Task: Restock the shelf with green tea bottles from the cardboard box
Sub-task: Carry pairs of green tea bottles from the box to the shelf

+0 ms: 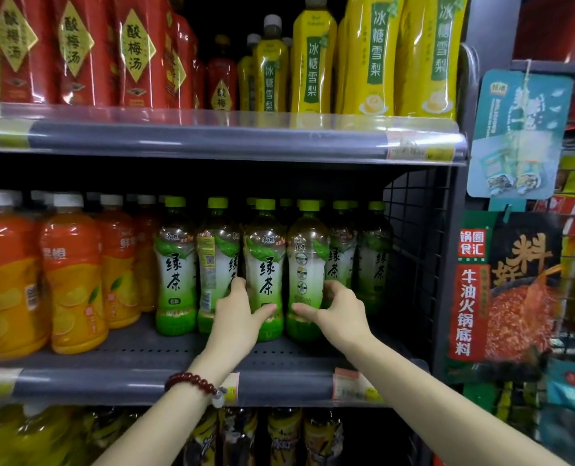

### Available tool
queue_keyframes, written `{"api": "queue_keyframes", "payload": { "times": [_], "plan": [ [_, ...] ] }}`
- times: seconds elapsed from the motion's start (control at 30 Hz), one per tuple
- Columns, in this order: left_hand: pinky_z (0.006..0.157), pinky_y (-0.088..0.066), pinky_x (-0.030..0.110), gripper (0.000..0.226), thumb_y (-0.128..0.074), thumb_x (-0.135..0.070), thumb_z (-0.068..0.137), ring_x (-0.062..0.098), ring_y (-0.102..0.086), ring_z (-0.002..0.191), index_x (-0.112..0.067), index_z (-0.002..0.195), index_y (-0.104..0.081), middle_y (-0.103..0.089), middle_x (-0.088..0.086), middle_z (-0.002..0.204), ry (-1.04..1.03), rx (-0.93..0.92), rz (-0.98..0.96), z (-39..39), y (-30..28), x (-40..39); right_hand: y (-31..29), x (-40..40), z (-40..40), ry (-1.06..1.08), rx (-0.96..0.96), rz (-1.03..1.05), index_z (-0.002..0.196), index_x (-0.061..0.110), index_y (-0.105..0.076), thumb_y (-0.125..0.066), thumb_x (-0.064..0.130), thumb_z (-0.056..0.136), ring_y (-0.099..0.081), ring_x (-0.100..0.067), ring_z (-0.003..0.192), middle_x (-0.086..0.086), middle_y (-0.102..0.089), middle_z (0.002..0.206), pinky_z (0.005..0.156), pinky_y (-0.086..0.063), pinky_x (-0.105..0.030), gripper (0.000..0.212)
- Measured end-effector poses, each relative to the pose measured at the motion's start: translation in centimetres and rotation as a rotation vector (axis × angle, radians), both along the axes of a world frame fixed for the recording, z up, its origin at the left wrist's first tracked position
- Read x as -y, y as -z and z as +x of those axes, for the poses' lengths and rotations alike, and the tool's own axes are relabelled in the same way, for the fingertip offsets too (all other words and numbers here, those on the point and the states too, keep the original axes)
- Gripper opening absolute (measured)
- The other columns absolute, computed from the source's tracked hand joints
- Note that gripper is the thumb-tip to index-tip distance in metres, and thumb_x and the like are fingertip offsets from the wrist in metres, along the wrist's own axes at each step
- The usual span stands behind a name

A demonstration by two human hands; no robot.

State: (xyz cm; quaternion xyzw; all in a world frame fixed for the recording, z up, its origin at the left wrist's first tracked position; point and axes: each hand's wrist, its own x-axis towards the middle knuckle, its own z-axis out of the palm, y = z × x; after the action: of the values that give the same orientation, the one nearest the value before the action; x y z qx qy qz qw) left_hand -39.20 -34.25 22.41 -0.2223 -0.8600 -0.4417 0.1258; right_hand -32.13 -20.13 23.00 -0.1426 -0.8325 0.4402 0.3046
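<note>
Several green tea bottles with green caps stand on the middle shelf [165, 351], right of centre. My left hand [237, 309] wraps the lower part of one front green tea bottle [265, 260], whose label faces me. My right hand [338, 306] grips the neighbouring front green tea bottle [308, 260], which shows its back label. Both bottles stand upright on the shelf. A red bead bracelet [192, 381] sits on my left wrist. The cardboard box is out of view.
Orange juice bottles [72, 280] fill the left of the same shelf. Red and yellow drink bottles [309, 62] stand on the shelf above. A wire grid side panel [410, 250] closes the shelf's right end. Hanging packets [508, 290] are at the right; dark bottles [284, 435] are below.
</note>
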Motion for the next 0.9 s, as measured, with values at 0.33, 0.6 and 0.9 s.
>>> {"api": "queue_keyframes", "payload": {
  "times": [0.33, 0.6, 0.9],
  "plan": [
    [0.09, -0.048, 0.029, 0.062, -0.066, -0.028, 0.085, 0.023, -0.059, 0.108, -0.009, 0.138, -0.041, -0.059, 0.01, 0.124, 0.022, -0.198, -0.164, 1.3, -0.4, 2.5, -0.7, 0.0, 1.7, 0.073, 0.148, 0.239, 0.138, 0.008, -0.05, -0.071, 0.032, 0.085, -0.058, -0.026, 0.121, -0.011, -0.062, 0.131, 0.097, -0.047, -0.03, 0.062],
    [0.083, -0.039, 0.019, 0.046, -0.065, -0.029, 0.085, 0.011, -0.054, 0.096, -0.02, 0.128, -0.052, -0.059, 0.002, 0.119, 0.214, -0.337, -0.155, 4.5, -0.6, 1.6, -1.3, -0.4, 6.5, 0.101, 0.212, 0.464, 0.12, 0.012, -0.064, -0.071, 0.028, 0.085, -0.065, -0.022, 0.098, -0.007, -0.07, 0.108, 0.088, -0.055, -0.036, 0.039],
    [0.09, -0.048, 0.034, 0.044, -0.065, -0.031, 0.084, 0.019, -0.057, 0.101, -0.022, 0.125, -0.052, -0.058, 0.001, 0.112, 0.434, -0.364, -0.196, 10.5, 0.3, -4.9, -0.6, -5.0, 14.8, 0.185, 0.25, 0.554, 0.113, 0.014, -0.068, -0.072, 0.026, 0.082, -0.067, -0.019, 0.095, -0.004, -0.073, 0.102, 0.087, -0.054, -0.034, 0.033]
  ]
}}
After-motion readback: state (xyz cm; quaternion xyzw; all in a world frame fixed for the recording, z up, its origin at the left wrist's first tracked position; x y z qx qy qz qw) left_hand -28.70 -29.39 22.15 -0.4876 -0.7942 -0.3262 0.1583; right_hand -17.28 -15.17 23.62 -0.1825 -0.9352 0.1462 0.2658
